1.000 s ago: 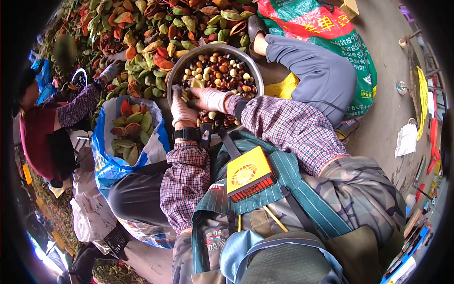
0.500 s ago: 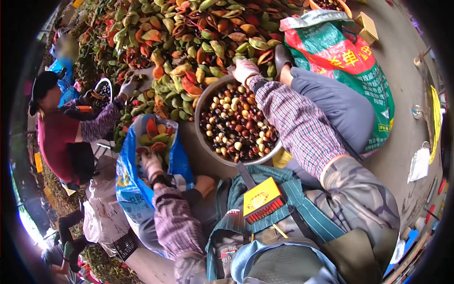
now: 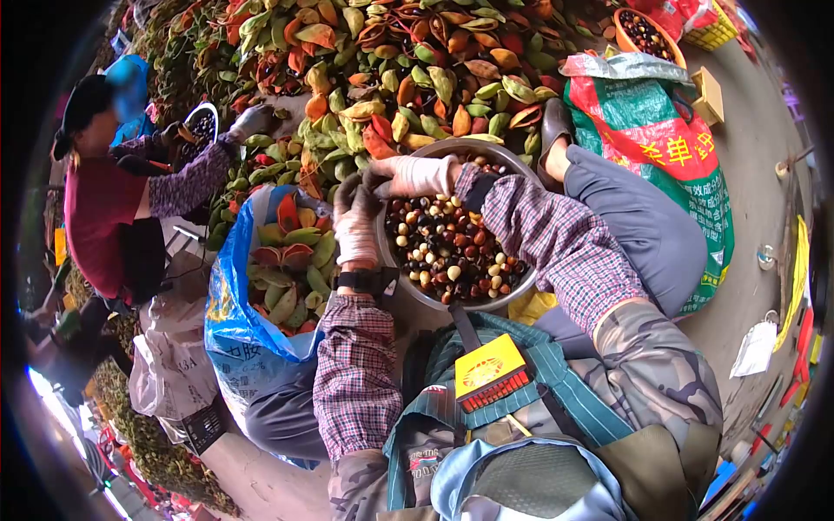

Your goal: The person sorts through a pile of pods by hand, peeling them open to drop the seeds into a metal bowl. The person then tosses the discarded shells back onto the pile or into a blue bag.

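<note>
Both my hands wear pale gloves with dark fingertips and meet at the left rim of a metal basin [image 3: 499, 149]. My left hand [image 3: 354, 219] has its fingers bent together, pointing away from me. Fingers of my right hand [image 3: 415, 176] reach leftward and close against those of the left. Whatever lies between the fingertips is hidden. Round brown, black and cream nuts [image 3: 452, 239] fill much of the basin. Left of it, a blue-and-white bag [image 3: 228, 300] stands open with green and reddish split pods [image 3: 291, 254] inside.
A large heap of green, orange and red pods [image 3: 417, 65] spreads beyond the basin. At right stand a green-and-red sack [image 3: 669, 152], a small wooden stool [image 3: 709, 95] and an orange basin [image 3: 651, 36] of nuts. A co-worker [image 3: 100, 208] sits at left.
My left hand has left the blue bag and moved up and right to the basin's rim. My right hand has shifted left from the pod heap to meet it.
</note>
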Demonstrator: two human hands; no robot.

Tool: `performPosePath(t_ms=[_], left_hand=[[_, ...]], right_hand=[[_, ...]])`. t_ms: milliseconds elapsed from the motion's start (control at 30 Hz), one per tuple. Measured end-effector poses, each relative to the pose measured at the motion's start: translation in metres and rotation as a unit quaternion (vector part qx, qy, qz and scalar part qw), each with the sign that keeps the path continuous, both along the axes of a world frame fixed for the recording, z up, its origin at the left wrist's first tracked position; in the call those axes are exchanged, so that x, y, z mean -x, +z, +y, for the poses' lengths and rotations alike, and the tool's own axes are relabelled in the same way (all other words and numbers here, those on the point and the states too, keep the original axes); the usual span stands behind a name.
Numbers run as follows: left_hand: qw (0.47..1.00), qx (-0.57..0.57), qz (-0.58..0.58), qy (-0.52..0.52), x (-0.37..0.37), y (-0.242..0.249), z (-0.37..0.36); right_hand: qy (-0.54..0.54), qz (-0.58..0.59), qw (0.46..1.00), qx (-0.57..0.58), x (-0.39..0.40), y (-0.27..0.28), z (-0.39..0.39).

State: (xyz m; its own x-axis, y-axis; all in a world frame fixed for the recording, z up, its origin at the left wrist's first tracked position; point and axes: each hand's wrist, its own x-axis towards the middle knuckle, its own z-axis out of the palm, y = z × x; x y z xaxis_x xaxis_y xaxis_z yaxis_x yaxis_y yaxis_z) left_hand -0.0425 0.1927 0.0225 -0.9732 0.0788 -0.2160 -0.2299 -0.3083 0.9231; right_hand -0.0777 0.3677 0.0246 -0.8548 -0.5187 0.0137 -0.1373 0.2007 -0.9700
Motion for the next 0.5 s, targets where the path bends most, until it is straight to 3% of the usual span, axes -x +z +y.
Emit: performPosePath(t_ms=[33, 67, 100, 133, 167, 200, 233, 267, 300, 367, 400, 433, 467, 500], left_hand=[[1.0, -0.021, 0.0, 0.015, 0.008, -0.012, -0.009], [0.995, 0.068, 0.058, 0.046, 0.007, 0.01, -0.015], [0.97, 0.217, 0.09, 0.065, 0.014, 0.007, -0.039], [0.962, 0.219, 0.139, 0.08, 0.013, 0.011, -0.065], [0.979, 0.147, 0.112, 0.087, 0.018, 0.009, -0.098], [0.852, 0.496, 0.126, 0.114, 0.014, 0.023, -0.124], [0.74, 0.67, 0.006, 0.066, 0.013, 0.041, -0.144], [0.78, 0.616, 0.111, 0.007, 0.018, -0.053, -0.241], [0.763, 0.643, 0.055, 0.022, 0.007, -0.046, -0.253], [0.722, 0.687, -0.056, 0.053, -0.005, -0.03, -0.253], [0.751, 0.658, -0.034, 0.047, -0.009, -0.001, -0.225], [0.779, 0.625, -0.015, 0.042, -0.013, 0.032, -0.188], [0.745, 0.662, 0.064, 0.047, -0.016, 0.041, -0.166], [0.777, 0.624, 0.074, 0.038, -0.017, 0.061, -0.132]], right_hand=[[0.01, -0.045, 0.999, 0.02, -0.001, 0.008, -0.004], [-0.013, -0.091, 0.996, 0.007, 0.003, 0.021, -0.002], [-0.063, -0.041, 0.995, -0.059, 0.015, 0.012, 0.0], [-0.126, -0.053, 0.981, -0.136, 0.024, 0.012, 0.002], [-0.189, -0.064, 0.957, -0.21, 0.033, 0.013, 0.001], [-0.209, -0.036, 0.939, -0.271, 0.041, 0.007, -0.003], [-0.23, -0.007, 0.915, -0.33, 0.048, -0.005, -0.008], [-0.2, 0.012, 0.894, -0.4, 0.055, -0.028, -0.016], [-0.175, 0.061, 0.861, -0.474, 0.058, -0.046, -0.021], [-0.144, 0.004, 0.884, -0.445, 0.067, -0.034, -0.017], [-0.24, 0.064, 0.928, -0.278, 0.082, -0.089, -0.016], [-0.263, 0.037, 0.926, -0.269, 0.079, -0.081, -0.012], [-0.286, 0.01, 0.922, -0.263, 0.073, -0.058, -0.005], [-0.308, -0.017, 0.916, -0.258, 0.064, -0.031, 0.001]])
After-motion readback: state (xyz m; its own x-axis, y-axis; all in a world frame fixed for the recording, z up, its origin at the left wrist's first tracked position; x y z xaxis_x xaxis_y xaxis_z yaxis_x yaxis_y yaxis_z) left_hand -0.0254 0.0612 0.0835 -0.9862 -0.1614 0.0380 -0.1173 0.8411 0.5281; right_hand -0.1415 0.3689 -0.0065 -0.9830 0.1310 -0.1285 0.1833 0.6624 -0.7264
